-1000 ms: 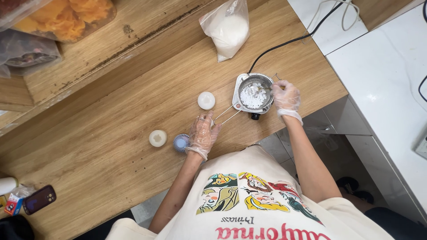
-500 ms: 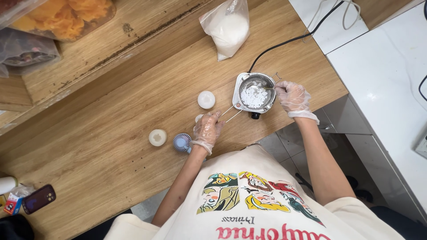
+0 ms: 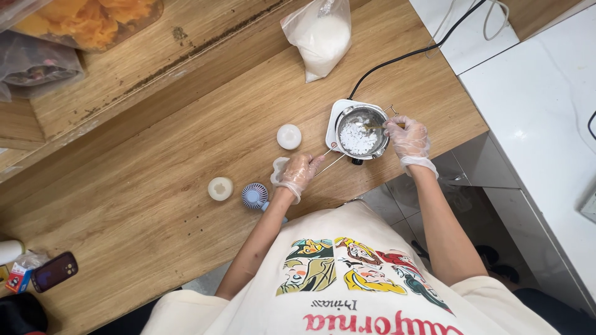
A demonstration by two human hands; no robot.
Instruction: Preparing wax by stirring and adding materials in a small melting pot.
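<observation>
- Head view: the right hand (image 3: 408,138), in a clear glove, pinches a thin stick dipped into the small metal pot (image 3: 362,131) of white flakes, at 1 o'clock on the wooden bench (image 3: 155,186).
- The gloved left hand (image 3: 298,174) grips the pot's wire handle (image 3: 332,159), at the pot's 8 o'clock.
- A small blue fan (image 3: 254,196) lies just beside the left hand, at its 8 o'clock.
- A bag of white powder (image 3: 321,37) sits at the pot's 11 o'clock.

Our left hand (image 3: 298,174) has slid from beside the small blue fan (image 3: 254,195) toward the wire handle (image 3: 332,158) of the metal pot (image 3: 361,131), fingers now on it. Our right hand (image 3: 408,138) has shifted along the pot's far rim, holding a thin stick (image 3: 379,126) over the white flakes (image 3: 357,138).
</observation>
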